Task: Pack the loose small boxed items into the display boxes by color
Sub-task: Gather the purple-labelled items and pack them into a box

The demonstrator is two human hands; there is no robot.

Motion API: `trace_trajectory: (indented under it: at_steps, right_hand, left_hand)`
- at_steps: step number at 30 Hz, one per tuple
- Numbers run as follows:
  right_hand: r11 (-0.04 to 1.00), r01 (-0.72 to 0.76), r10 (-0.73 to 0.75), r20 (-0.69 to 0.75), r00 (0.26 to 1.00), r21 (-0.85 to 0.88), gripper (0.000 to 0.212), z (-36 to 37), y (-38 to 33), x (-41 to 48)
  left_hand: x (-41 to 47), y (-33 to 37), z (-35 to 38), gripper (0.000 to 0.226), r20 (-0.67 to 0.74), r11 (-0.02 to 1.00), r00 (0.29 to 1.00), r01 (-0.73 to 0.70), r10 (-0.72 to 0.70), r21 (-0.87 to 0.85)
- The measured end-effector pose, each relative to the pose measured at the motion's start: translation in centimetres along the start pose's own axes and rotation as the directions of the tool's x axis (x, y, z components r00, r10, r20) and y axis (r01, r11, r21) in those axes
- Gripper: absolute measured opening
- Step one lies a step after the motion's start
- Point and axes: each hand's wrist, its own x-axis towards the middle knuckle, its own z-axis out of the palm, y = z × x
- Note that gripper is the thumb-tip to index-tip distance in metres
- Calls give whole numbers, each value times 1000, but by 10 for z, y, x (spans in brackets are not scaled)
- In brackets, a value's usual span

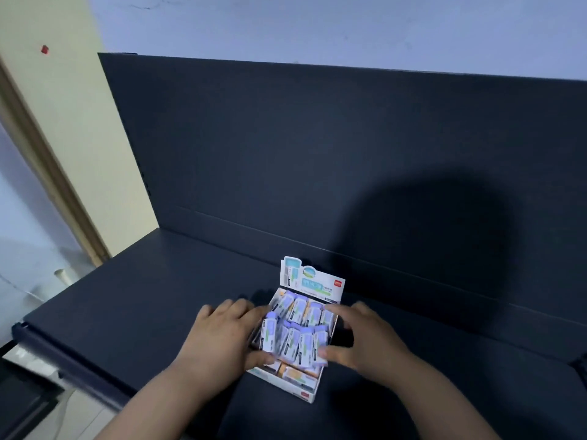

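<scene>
A white display box (305, 394) with an upright printed header card (309, 279) stands on a dark shelf (143, 300). It is filled with several small boxed items (297, 331), mostly white with pale blue and green labels; a few orange-labelled ones (295, 373) lie at its near end. My left hand (222, 335) rests against the box's left side, fingers curled on the small boxes there. My right hand (362, 338) cups the right side, thumb touching the nearest blue-green boxes. Both hands press on the packed items; whether either lifts one is unclear.
The shelf has a tall dark back panel (317, 154) behind the box and a raised front lip (63, 363) at the left. A cream wall and a door frame (57, 173) stand to the left. The floor (79, 414) shows below the shelf edge.
</scene>
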Motion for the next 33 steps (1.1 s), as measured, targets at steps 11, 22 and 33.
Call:
trace_trajectory:
  at_steps: [11,22,33]
  right_hand:
    - [979,-160,184,-208,961,130,59,25,-24,-15]
    - [952,-241,298,-401,866,187,52,45,-44,-43]
    - [959,-254,282,-500,819,125,55,36,-44,-51]
  left_hand:
    - [23,-39,6,107,332,965,908,-220,257,-145]
    - [32,-35,6,92,257,879,848,-406,464,-249]
    - [45,26,3,46,-144,853,872,-488,468,-185]
